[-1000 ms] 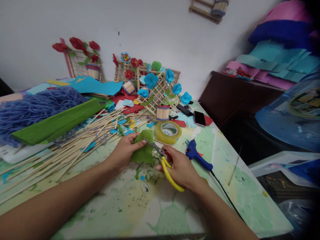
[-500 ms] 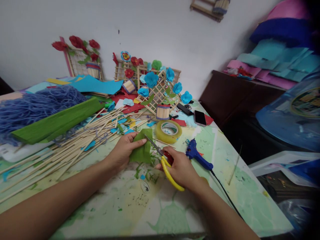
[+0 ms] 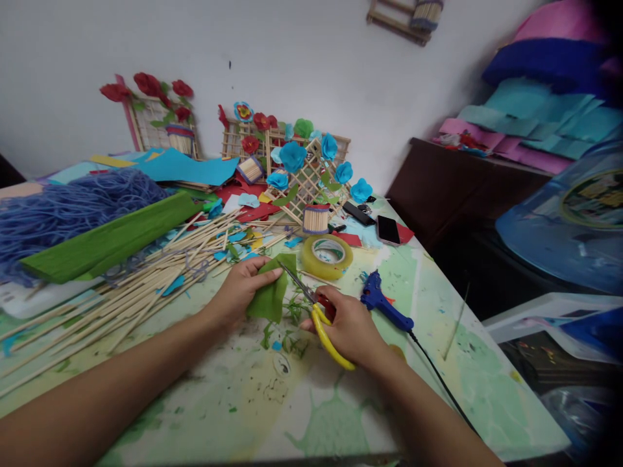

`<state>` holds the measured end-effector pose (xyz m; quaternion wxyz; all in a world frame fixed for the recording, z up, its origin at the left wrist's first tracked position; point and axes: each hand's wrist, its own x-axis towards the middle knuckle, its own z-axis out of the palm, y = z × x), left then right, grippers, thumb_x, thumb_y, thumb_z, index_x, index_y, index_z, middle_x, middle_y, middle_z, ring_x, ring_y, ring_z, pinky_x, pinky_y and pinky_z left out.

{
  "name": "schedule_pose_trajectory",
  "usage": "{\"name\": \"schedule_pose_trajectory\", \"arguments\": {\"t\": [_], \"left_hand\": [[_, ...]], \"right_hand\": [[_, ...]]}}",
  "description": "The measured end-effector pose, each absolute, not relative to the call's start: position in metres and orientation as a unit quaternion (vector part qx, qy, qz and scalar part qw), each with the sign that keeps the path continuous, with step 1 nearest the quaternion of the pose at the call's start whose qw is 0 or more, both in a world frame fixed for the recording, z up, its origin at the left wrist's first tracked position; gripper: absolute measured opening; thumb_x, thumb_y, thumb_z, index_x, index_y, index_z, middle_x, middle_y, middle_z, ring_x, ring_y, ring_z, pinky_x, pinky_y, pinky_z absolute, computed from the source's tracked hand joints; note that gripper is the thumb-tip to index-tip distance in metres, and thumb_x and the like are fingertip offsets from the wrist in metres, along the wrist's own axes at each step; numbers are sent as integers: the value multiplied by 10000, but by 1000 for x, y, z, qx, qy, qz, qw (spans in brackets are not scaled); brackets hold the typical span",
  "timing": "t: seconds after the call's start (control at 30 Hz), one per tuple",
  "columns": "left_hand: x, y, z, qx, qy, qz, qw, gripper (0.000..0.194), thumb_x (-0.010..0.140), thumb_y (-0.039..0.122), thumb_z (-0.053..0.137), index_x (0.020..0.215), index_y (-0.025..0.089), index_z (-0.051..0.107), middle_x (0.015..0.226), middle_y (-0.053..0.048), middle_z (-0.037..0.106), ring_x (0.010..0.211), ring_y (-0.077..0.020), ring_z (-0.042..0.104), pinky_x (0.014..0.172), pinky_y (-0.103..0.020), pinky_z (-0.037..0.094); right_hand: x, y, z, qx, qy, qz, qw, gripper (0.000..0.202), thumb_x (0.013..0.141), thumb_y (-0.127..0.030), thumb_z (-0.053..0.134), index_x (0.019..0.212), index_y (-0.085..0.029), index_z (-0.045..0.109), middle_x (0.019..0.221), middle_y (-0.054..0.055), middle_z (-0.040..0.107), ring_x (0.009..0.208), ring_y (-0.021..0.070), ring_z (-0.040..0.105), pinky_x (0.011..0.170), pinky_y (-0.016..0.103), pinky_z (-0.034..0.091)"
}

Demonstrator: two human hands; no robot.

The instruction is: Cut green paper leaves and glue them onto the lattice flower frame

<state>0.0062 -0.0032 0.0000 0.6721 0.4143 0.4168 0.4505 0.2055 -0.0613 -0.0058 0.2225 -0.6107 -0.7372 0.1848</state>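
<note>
My left hand (image 3: 246, 285) pinches a small piece of green crepe paper (image 3: 268, 299), thumb on top, over the middle of the table. My right hand (image 3: 348, 324) is wrapped round the yellow-handled scissors (image 3: 327, 342), whose blades point up and left onto the green paper near my left thumb. How far the blades are apart is hard to make out. Thin green scraps (image 3: 294, 340) lie on the table under the paper and scissors. Just beyond the hands sits a roll of clear yellowish tape (image 3: 311, 264).
A blue glue gun (image 3: 384, 305) with a black cord lies right of my right hand. Wooden sticks (image 3: 146, 285), a folded green crepe sheet (image 3: 107, 240) and blue yarn (image 3: 73, 201) cover the left. Stick lattices with paper flowers (image 3: 311, 175) stand behind, near a phone (image 3: 388, 229).
The green paper has tilted and shifted slightly left and down in my left hand. The scissors stay against it, in nearly the same place.
</note>
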Motion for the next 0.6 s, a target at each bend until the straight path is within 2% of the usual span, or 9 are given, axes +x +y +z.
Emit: {"name": "schedule_pose_trajectory", "arguments": {"t": [0.3,0.5,0.6], "left_hand": [[6,-4,0,425,419,424,682,277,640,304,782,823,166,627,598,18,648,455,-120,587,419,-209,473],[8,-5,0,428,432,431,667,276,626,309,775,817,178,625,606,18,641,466,-135,586,445,-242,487],[5,-1,-1,468,446,407,645,232,630,325,752,776,188,633,607,18,627,482,-138,578,466,-240,467]], "right_hand": [[206,-60,-8,-603,-744,184,221,309,778,-464,617,983,-237,572,642,-46,538,577,120,443,543,233,259],[205,-59,-9,-608,-736,175,241,294,765,-469,634,938,-235,590,625,-46,539,557,115,432,536,228,264],[206,-60,-9,-613,-732,160,251,326,758,-471,640,975,-232,599,613,-41,545,538,117,435,526,230,258]]}}
